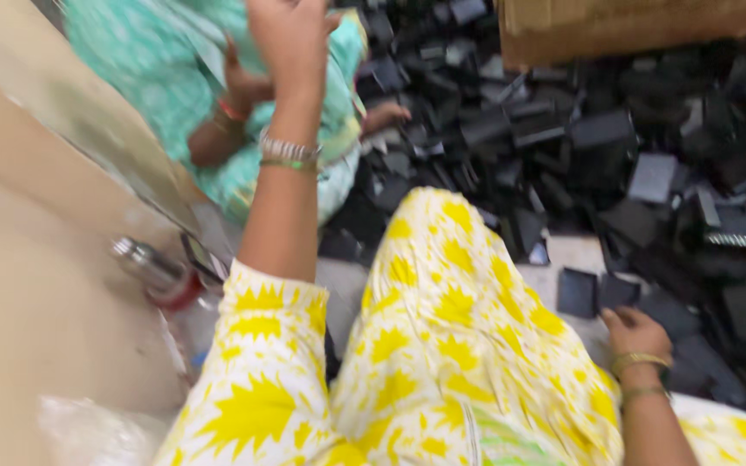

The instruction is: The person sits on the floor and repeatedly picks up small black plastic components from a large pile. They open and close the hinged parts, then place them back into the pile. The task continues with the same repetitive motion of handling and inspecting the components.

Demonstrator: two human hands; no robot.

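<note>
Right hand (634,332) sits low at about four o'clock in the head view, fingers curled loosely and pointing up toward eleven o'clock, resting on the floor among the black parts; whether it actually pinches anything I cannot tell, the knuckles hide the fingertips. Just beyond those fingertips, at roughly eleven o'clock from the hand, lie two flat black square pieces (596,292) side by side, near it but not clearly touched, their flat faces up and their edges running about ten to four. That is the relation that matters: the squares lie up and slightly left of this hand, a short reach away. Left hand (291,39) is up at twelve o'clock, raised on a lifted forearm with bangles at the wrist, well apart from the squares, so the right one is by far the nearer. Its fingers run out of the top edge and blur, so how open it is, or whether it grips something, I cannot say. Behind everything, a big heap of black plastic parts (580,147) spreads from one to three o'clock, with a cardboard box (623,30) at one o'clock. Another person in a green garment (157,78) sits at eleven o'clock, and a steel bottle with a red band (159,276) lies at nine.
</note>
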